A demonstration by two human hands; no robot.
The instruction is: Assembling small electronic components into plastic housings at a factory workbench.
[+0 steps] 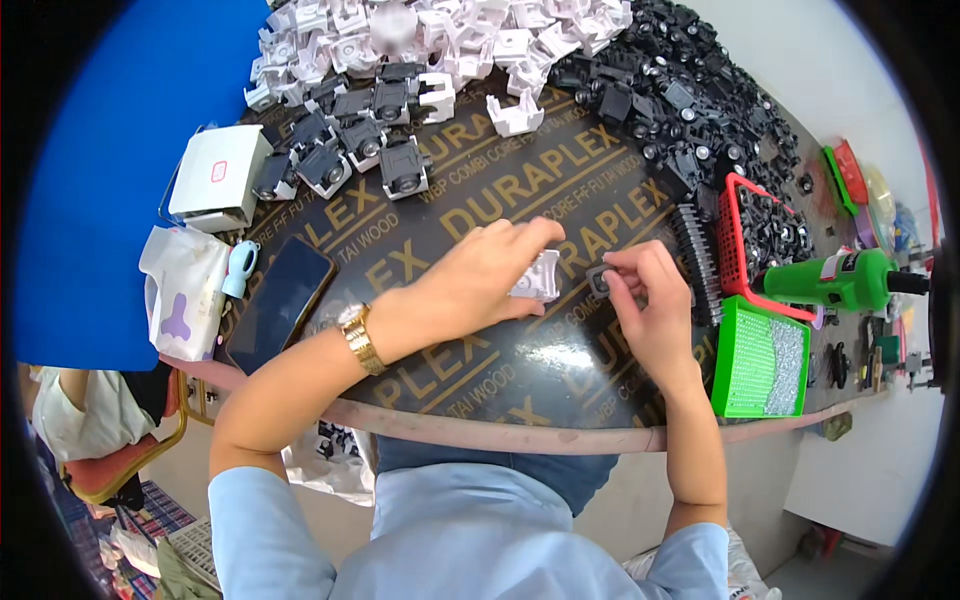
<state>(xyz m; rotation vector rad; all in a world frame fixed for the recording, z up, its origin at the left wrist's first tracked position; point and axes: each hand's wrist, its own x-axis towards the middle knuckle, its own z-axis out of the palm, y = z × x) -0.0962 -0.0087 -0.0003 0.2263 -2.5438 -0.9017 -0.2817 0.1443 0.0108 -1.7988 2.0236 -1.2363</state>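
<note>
My left hand is closed around a white plastic housing, pressing it near the table's middle with thumb and fingers on opposite sides. To its right, my right hand pinches a small dark part between thumb and fingertips; its exact kind is too small to tell. The two pieces are apart. Beyond my hands, a lone white housing rests on the table. Several white housings with black round-centred parts fitted in them sit grouped at the far left.
White housings and black parts lie heaped at the back. At right are a row of black parts, a red basket, a green electric screwdriver and a green tray of screws. A phone, tissue pack and white box stand left.
</note>
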